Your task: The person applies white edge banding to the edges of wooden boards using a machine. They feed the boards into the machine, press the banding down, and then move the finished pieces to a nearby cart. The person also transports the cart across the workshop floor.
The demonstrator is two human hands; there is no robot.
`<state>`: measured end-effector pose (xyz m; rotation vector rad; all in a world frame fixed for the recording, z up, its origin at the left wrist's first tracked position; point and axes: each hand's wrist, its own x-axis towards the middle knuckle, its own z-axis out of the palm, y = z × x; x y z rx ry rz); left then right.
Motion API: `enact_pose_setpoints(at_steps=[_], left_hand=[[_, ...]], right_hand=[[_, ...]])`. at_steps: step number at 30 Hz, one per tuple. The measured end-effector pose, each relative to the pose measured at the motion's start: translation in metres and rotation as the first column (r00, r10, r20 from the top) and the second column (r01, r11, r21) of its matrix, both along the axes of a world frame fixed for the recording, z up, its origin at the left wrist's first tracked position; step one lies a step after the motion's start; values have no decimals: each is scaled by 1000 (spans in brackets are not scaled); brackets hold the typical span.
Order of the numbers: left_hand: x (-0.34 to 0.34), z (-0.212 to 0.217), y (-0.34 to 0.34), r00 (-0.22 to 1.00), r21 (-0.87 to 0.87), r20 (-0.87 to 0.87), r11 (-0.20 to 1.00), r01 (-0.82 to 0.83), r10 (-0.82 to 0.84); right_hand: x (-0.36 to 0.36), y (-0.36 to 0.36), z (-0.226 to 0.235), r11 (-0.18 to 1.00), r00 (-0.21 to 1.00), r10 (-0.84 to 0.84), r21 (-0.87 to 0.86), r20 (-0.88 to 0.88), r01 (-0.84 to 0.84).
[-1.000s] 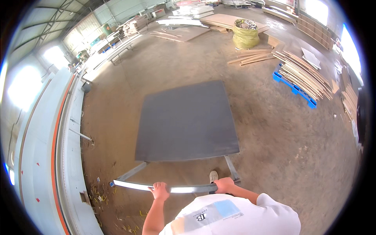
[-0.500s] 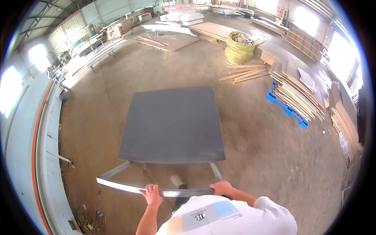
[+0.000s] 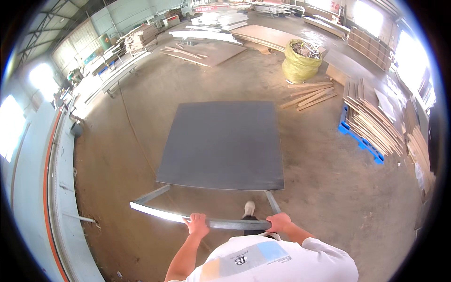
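Observation:
Both hands are closed around the metal push bar [image 3: 225, 224] of a flat cart. My left hand [image 3: 197, 225] grips it near the middle, and my right hand [image 3: 279, 222] holds it close to its right end. Two bare metal struts, the left strut [image 3: 155, 193] and the right strut [image 3: 273, 202], run from the bar toward a dark grey flat top [image 3: 221, 143]. Nothing lies on that top. Below the bar shows one light shoe [image 3: 249, 208]. The cart's wheels are hidden under the top.
At the right, wooden strips [image 3: 376, 124] lie on a blue pallet [image 3: 361, 140]. Loose wooden slats [image 3: 312, 96] lie by a yellow woven sack [image 3: 300, 66]. Long pale blue panels [image 3: 28, 188] line the left side, with a bucket [image 3: 76, 129] beside them. Board stacks [image 3: 218, 21] stand far ahead.
The sack, slats and pallet have shifted right and slightly nearer in view. The cart and my hands appear further right. A shoe shows more plainly beneath the bar. Both hands keep their hold.

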<state>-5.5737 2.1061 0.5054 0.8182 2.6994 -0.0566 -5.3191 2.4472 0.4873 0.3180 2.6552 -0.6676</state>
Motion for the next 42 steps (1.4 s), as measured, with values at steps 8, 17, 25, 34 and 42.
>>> enact_pose_setpoints(at_steps=[8, 17, 25, 34, 42], left_hand=[[-228, -20, 87, 994, 32, -102, 999, 33, -30], [-410, 7, 245, 991, 144, -60, 981, 129, -122], [-608, 19, 361, 964, -5, -120, 972, 237, -236], [-893, 32, 488, 890, -3, -69, 892, 452, -451], [-1003, 36, 566, 958, 451, -16, 854, 262, -285]], right_hand=[[-208, 83, 8, 998, 997, -26, -49, 74, 30], [-407, 200, 20, 984, 989, -141, -100, 50, 145], [-591, 290, 17, 983, 983, -181, -36, -36, 180], [-825, 385, 31, 955, 954, -298, 1, -15, 298], [-1043, 483, 13, 950, 947, -312, -6, -78, 313]])
